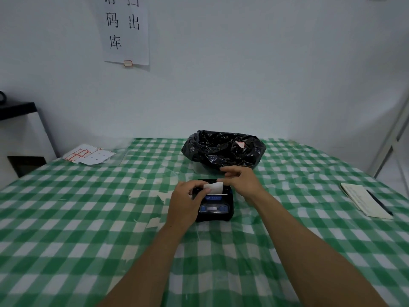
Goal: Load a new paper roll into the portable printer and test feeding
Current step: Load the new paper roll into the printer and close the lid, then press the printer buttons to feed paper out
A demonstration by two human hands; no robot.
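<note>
**Printer on bench, both hands at the paper slot**

Bench (pixel 88 218) – covered in green-and-white checked cloth, fills the near and middle scene. On the far wall, left, hangs a white sheet (pixel 126 29) with large black characters.

Black bag (pixel 223 149) – crumpled, mouth open, at the far middle of the bench, just beyond the printer.

Notebook (pixel 363 200) lies at the right edge, with a pen (pixel 379 202) resting on it. Label sheets (pixel 88 155), red-bordered, are at the far left corner.

Printer (pixel 215 208) – small, black with a blue panel, flat on the bench at centre, between the two forearms.

Left hand (pixel 187 201): grip curled round the printer's far left corner, thumb at the left edge of the paper.

Right hand (pixel 240 177): above the printer's far right side, fingers bent, thumb tip at the paper's far right corner. The frame is too blurred to tell whether this grip pinches the paper.

Paper strip (pixel 214 187): white, short, standing up out of the printer's far end.
</note>
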